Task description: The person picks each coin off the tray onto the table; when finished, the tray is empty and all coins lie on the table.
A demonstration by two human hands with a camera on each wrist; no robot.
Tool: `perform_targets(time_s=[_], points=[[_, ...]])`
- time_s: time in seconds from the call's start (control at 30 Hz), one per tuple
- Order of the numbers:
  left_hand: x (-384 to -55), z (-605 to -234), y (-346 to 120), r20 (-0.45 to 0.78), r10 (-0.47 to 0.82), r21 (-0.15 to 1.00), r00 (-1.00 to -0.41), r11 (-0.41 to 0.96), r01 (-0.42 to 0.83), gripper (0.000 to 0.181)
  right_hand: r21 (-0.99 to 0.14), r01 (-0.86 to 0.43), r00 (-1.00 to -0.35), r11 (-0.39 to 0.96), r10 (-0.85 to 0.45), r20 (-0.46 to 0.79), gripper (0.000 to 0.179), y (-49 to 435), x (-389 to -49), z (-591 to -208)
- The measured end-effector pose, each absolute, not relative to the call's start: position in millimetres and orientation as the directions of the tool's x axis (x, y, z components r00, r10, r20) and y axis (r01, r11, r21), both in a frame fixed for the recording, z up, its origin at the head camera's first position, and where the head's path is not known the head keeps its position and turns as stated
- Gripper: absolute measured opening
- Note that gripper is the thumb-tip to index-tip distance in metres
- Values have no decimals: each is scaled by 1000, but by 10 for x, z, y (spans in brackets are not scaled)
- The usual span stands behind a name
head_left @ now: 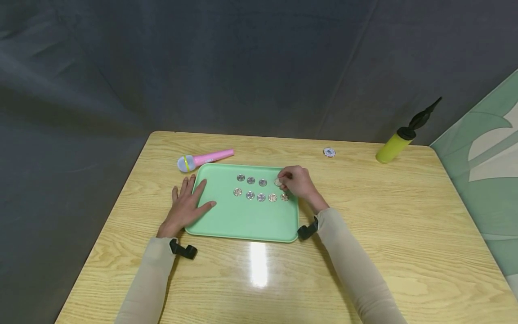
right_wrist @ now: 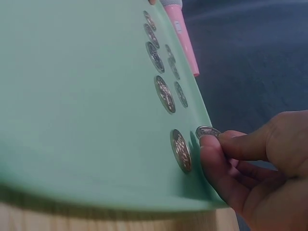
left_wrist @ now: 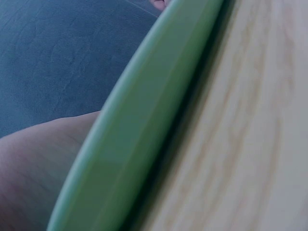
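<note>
A green tray (head_left: 243,225) lies on the wooden table, with silver coins (head_left: 261,197) set out on it in two rows. My right hand (head_left: 297,181) is over the tray's right end and pinches a coin (right_wrist: 208,131) between thumb and forefinger. In the right wrist view that coin is tilted, just beside a flat coin (right_wrist: 181,150) of the nearer row. My left hand (head_left: 187,204) rests spread on the tray's left edge, fingers straight. The left wrist view shows mostly the tray's side wall (left_wrist: 134,120) and a part of the hand.
Behind the tray's left corner lies a pink toy microphone (head_left: 206,158). A poker chip (head_left: 329,152) lies toward the table's back edge. At the back right stands a yellow-green cylinder with a black top (head_left: 393,146). A dark cloth (head_left: 259,67) hangs behind the table.
</note>
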State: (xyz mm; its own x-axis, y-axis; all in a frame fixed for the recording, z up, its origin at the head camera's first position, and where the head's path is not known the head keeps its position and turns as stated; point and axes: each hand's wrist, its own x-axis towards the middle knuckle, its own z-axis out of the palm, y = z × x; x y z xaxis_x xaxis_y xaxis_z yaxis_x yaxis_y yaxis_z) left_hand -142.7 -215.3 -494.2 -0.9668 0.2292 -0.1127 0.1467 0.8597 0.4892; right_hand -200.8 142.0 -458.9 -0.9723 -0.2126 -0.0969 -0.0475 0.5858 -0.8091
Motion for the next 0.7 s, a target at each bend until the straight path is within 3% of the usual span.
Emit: perform_targets(time_s=[0.7], points=[[-1428,-4939,-2152,-111,230,492,-967,858,147,84,-896,103,-971,432,-150,-184,17,1719,-1954,-4505]])
